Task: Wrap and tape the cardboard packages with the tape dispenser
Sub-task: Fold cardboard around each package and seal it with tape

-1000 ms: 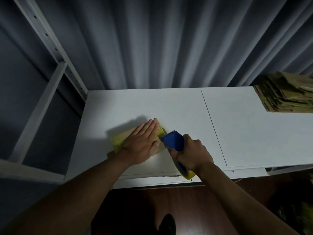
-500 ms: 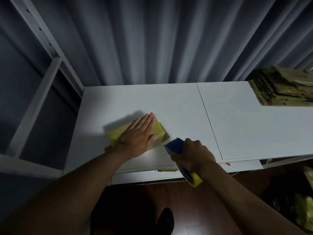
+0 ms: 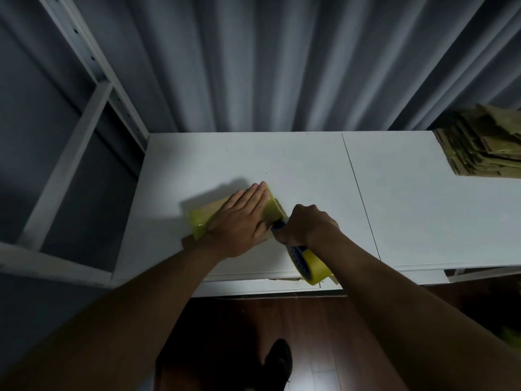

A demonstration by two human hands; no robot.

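A flat cardboard package (image 3: 203,217), partly covered in shiny yellow tape, lies on the white table (image 3: 310,170) left of centre. My left hand (image 3: 239,221) presses flat on top of it, fingers straight and together. My right hand (image 3: 306,224) grips the blue handle of the tape dispenser (image 3: 308,262), whose yellow tape roll hangs near the table's front edge. The dispenser's front end meets the package's right side, just under my left fingers.
A stack of flattened cardboard pieces (image 3: 485,145) sits at the table's far right. A white metal shelf frame (image 3: 84,114) stands on the left. Grey curtains hang behind. Dark wooden floor and my shoe (image 3: 277,365) show below the table's front edge.
My right hand has brought the dispenser from just off the package's lower right back up against its right side. My left hand stays flat on the package.
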